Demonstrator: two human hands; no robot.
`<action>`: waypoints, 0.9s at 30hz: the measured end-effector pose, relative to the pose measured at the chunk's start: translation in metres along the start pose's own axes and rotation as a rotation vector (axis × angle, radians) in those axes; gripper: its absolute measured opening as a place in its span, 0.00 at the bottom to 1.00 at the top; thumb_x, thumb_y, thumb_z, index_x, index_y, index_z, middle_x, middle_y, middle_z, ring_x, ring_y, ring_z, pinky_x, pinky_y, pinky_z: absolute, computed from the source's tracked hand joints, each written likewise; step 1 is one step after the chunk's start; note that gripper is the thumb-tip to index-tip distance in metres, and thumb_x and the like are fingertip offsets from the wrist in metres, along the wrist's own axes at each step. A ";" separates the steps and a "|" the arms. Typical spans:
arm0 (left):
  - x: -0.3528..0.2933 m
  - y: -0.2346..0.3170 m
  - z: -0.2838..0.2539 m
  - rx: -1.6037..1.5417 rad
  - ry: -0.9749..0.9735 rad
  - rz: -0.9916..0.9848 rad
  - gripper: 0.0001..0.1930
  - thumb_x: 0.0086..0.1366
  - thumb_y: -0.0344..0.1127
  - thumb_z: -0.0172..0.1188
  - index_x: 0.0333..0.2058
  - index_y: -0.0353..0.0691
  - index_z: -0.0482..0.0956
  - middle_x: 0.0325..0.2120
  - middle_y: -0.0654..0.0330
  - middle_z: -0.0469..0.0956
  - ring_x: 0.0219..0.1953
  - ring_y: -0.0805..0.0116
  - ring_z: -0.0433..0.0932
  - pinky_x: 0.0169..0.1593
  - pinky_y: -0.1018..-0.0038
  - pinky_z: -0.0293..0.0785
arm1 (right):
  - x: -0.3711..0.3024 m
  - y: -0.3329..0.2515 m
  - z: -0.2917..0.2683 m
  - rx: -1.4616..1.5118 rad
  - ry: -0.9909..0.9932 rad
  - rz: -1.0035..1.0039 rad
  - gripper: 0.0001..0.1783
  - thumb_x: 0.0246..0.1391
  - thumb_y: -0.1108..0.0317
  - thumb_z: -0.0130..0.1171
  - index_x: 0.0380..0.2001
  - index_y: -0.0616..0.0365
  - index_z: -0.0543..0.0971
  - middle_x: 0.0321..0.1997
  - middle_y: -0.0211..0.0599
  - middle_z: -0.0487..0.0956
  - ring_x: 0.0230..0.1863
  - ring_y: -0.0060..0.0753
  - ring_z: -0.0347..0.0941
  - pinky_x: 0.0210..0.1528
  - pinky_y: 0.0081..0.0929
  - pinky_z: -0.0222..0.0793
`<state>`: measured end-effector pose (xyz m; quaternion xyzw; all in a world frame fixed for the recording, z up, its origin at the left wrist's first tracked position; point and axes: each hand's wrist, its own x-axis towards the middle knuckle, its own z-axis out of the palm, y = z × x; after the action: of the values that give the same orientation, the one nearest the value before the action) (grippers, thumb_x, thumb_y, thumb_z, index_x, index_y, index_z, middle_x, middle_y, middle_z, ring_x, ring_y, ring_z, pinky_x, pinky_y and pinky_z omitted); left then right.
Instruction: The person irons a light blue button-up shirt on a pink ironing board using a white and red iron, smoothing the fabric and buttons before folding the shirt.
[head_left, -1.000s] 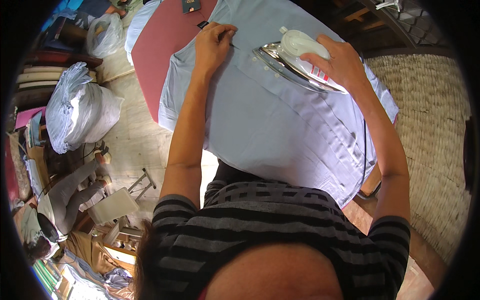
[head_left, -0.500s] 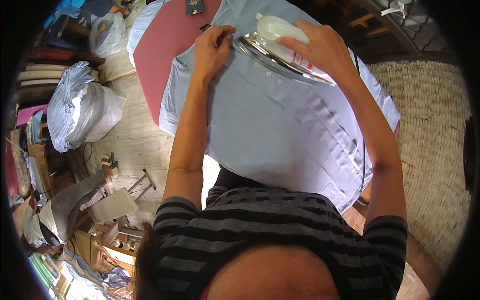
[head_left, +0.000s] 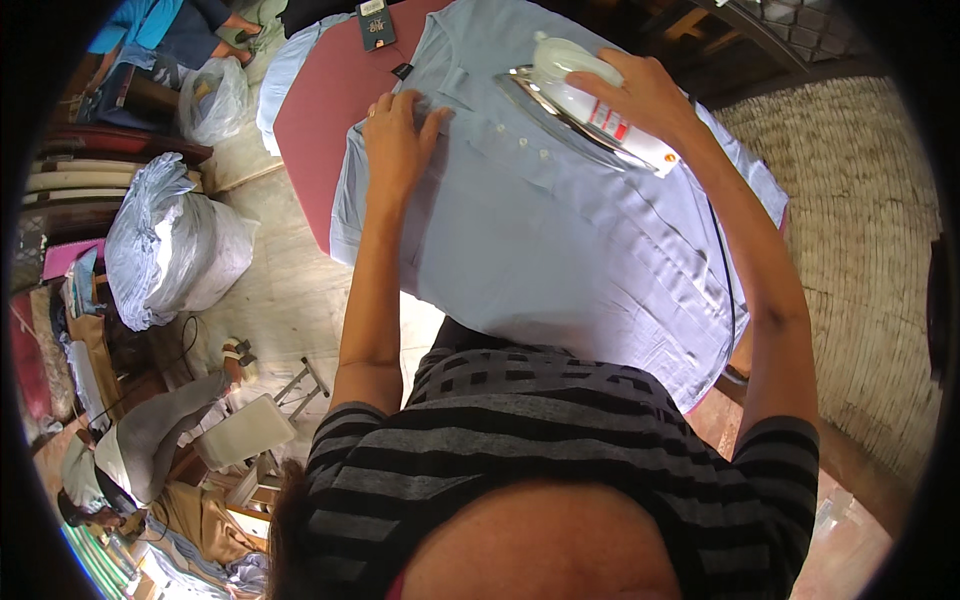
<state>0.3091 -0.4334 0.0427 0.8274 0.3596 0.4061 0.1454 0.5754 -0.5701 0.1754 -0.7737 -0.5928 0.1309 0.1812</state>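
Right hand (head_left: 642,95) grips the iron (head_left: 578,98) over the shirt (head_left: 520,235); left hand (head_left: 397,148) lies half-curled, empty, on it. Sideways drift could snag buttons (head_left: 523,143).

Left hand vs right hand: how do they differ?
The left hand holds no tool; the right hand grips the white iron. The left hand is close to the exposed part of the reddish board, the right hand farther off. Both are over the blue shirt.
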 end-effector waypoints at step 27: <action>0.001 0.007 -0.003 0.049 -0.194 -0.284 0.20 0.58 0.52 0.67 0.31 0.36 0.82 0.25 0.53 0.81 0.32 0.56 0.78 0.38 0.61 0.72 | -0.189 -0.016 0.003 0.316 0.071 0.171 0.17 0.62 0.60 0.59 0.38 0.65 0.70 0.28 0.62 0.78 0.32 0.68 0.76 0.32 0.51 0.69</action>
<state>0.3103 -0.4375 0.0485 0.8069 0.4670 0.2909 0.2151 0.5104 -0.7485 0.1774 -0.7872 -0.4903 0.2100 0.3097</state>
